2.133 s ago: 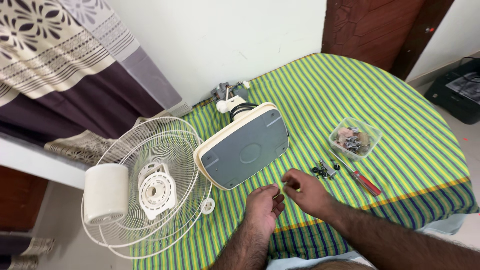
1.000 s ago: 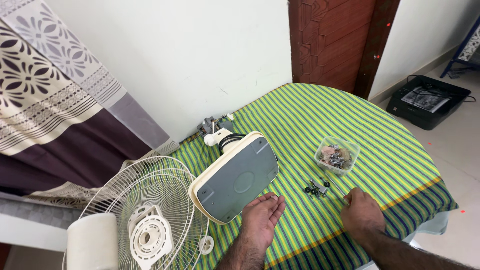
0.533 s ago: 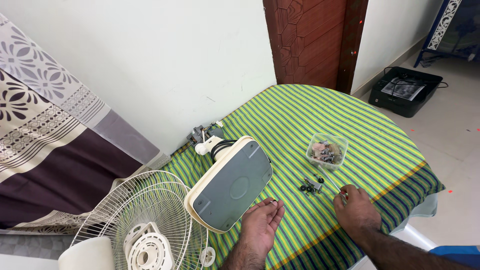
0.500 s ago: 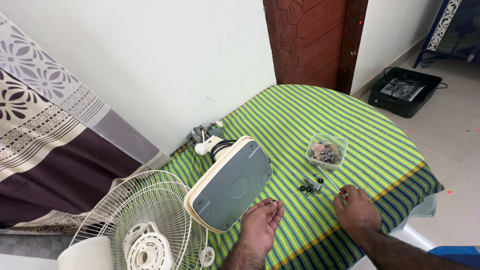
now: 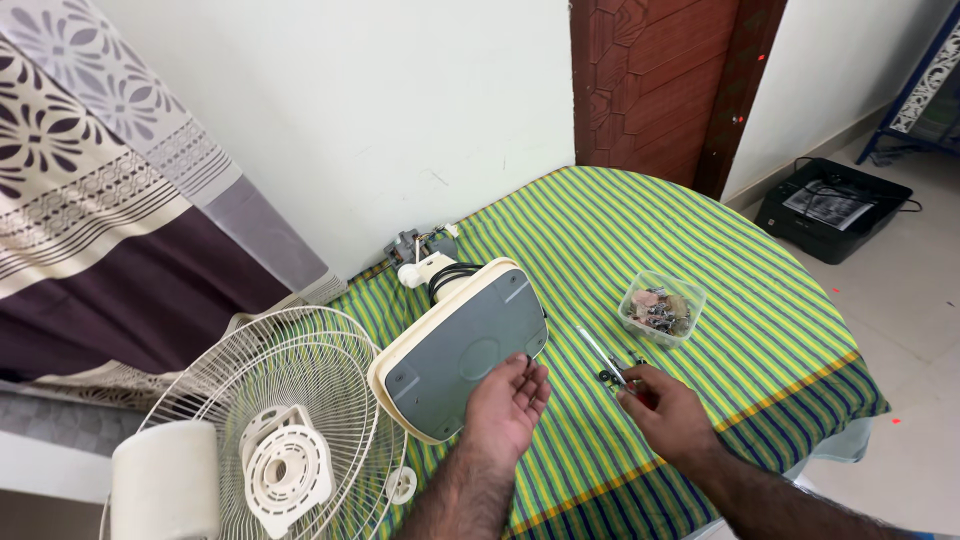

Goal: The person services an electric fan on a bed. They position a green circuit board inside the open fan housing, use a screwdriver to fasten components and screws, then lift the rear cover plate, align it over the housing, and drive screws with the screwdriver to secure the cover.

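Since half a second ago I see my right hand (image 5: 668,412) pinch the thin, rigid, light screwdriver (image 5: 603,356) just right of the fan base (image 5: 462,360), best gripped by its handle, left hand (image 5: 508,402) cupped, spread.

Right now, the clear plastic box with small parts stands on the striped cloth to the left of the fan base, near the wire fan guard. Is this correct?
Not quite. The head view shows the clear plastic box on the striped cloth, but to the right of the fan base, beyond the right hand. The wire fan guard lies on the opposite side, left of the base.
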`<state>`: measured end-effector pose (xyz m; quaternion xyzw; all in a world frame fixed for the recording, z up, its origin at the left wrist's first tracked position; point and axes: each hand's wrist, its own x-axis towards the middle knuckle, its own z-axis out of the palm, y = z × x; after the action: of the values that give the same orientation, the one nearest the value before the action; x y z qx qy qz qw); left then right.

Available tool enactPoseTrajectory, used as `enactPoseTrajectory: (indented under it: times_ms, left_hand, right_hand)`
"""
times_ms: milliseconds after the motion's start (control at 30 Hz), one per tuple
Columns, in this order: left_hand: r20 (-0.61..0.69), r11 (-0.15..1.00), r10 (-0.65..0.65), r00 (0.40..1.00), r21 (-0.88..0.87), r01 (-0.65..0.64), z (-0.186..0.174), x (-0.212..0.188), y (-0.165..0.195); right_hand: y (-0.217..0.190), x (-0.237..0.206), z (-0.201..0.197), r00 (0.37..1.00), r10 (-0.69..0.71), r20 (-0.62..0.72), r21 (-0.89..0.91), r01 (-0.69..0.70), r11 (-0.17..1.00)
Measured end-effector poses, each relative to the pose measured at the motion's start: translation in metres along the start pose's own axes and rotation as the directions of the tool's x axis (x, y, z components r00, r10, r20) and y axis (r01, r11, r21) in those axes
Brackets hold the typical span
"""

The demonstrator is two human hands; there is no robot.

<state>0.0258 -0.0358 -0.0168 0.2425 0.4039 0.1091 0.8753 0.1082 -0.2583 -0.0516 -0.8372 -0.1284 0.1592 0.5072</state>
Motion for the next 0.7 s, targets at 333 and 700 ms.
enactPoseTrajectory:
  times_ms: [333,700]
  left_hand:
    - [0.062,0.998,-0.018,0.998,-0.062,0.022,0.029,0.023,0.028]
    - [0.021,0.996,0.003,1.0,-0.093,-0.001,0.036,-0.007,0.033]
  right_hand:
    - [-0.043,0.002,0.014,0.977,-0.13,0.167,0.236,0.088,0.968]
    - [-0.071,-0.005,0.006,0.969,-0.113,0.218,0.019,0.111,0.994]
